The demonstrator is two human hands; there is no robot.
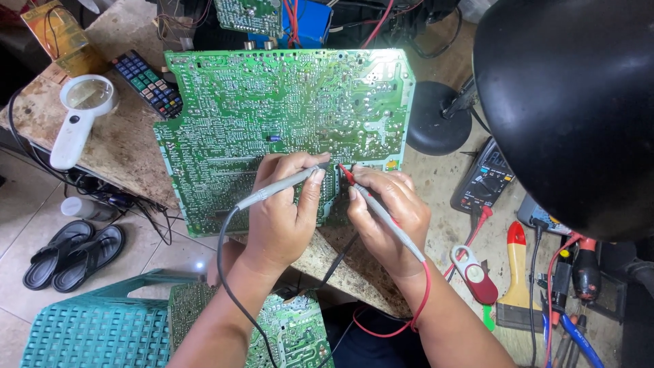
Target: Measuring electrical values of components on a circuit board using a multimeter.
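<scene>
Clearance around the green circuit board: tight on every side.

The circuit board point(286, 123) covers most of the bench top point(129, 143), leaving one bare strip of bench to its left, bounded by the magnifying glass point(80, 109) and the remote control point(148, 83). At the far edge, a second board and a tangle of wires point(300, 17) close off passage. On the right, the black lamp shade point(565, 102) overhangs the bench, and its round base point(436, 119) stands just beside the board. Near right, the multimeter point(485, 180), paintbrush point(516, 279) and screwdrivers point(579, 300) crowd the surface, with only narrow gaps between them. The red lead point(419, 307) and black lead point(228, 279) trail across the near edge.
</scene>
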